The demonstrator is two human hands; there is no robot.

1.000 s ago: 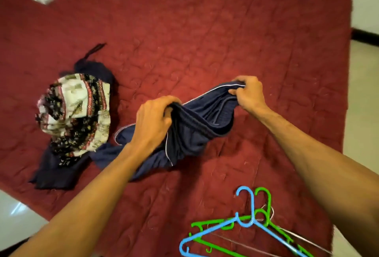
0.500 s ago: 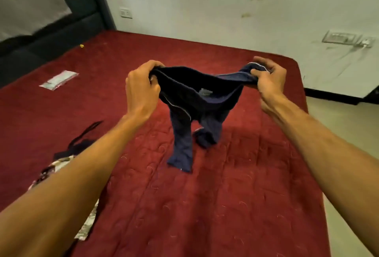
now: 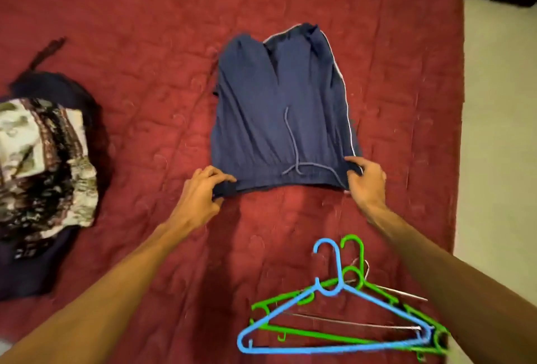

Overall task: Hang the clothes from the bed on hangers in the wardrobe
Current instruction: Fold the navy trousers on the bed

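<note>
A pair of navy shorts [image 3: 279, 113] with white side piping and a drawstring lies spread flat on the red quilted bed [image 3: 145, 15], waistband towards me. My left hand [image 3: 200, 192] pinches the waistband's left corner. My right hand [image 3: 364, 179] pinches its right corner. Near the bed's front edge lies a pile of hangers: a blue hanger [image 3: 334, 320] on top of a green hanger [image 3: 357, 279] and a thin metal one.
A heap of clothes lies at the left: a patterned cream and black garment [image 3: 43, 166] over dark navy fabric [image 3: 29, 270]. Pale floor [image 3: 499, 160] shows beyond the bed's right edge.
The shorts, held up in the air half a second ago, now lie flat on the bed. Both hands came down with the waistband and still hold its corners.
</note>
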